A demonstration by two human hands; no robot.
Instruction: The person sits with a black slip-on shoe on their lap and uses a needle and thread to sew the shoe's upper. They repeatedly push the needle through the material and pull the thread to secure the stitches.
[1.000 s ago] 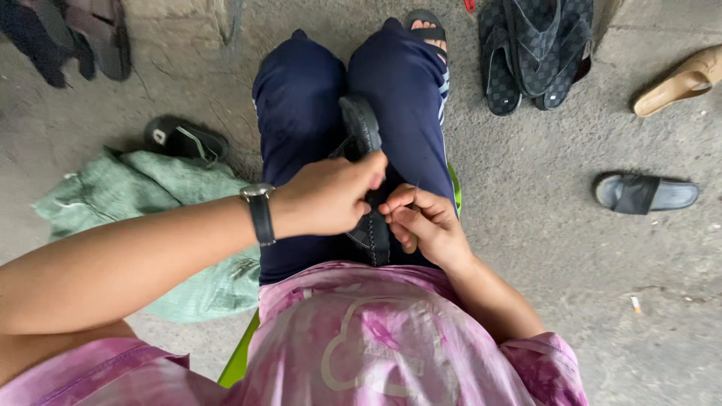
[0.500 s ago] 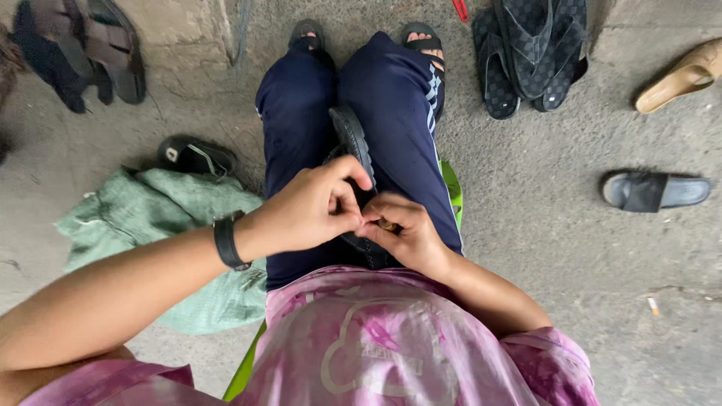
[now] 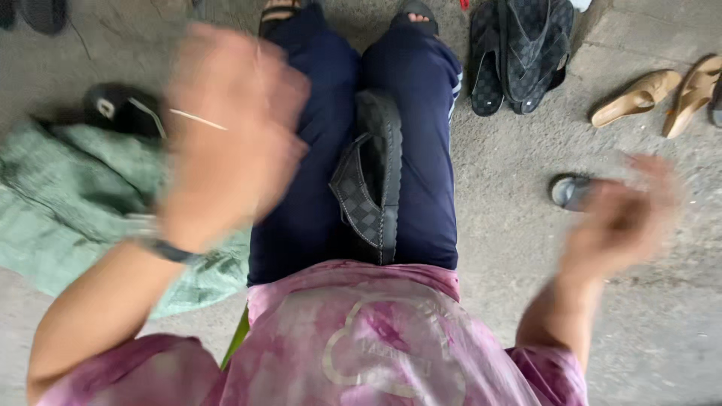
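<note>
Far out to the left of the left hand (image 3: 226, 143), a green cloth (image 3: 68, 218) spread on the concrete floor (image 3: 662, 301), with a dark shoe (image 3: 120, 109) at its upper edge. Left hand raised and badly blurred, fingers seemingly gathered around a thin pale stick or needle-like sliver (image 3: 197, 119) that juts leftward from the knuckles; cannot tell how firmly pinched. Dark wristband (image 3: 169, 250) just below that hand. To its right and slightly lower, a black checkered sandal (image 3: 372, 177) resting on the lap between the navy trouser legs (image 3: 316, 150), touched by neither hand, long axis running away from the body, toe end far, strap side turned left. Closer to the left hand than to the right. Further right, well apart from the sandal, right hand (image 3: 613, 222) lifted off to the side, blurred, fingers loosely spread, nothing visibly held. Just left of it, a grey slipper (image 3: 570, 192); above, black sandals (image 3: 519, 53) and tan shoes (image 3: 665, 94).
</note>
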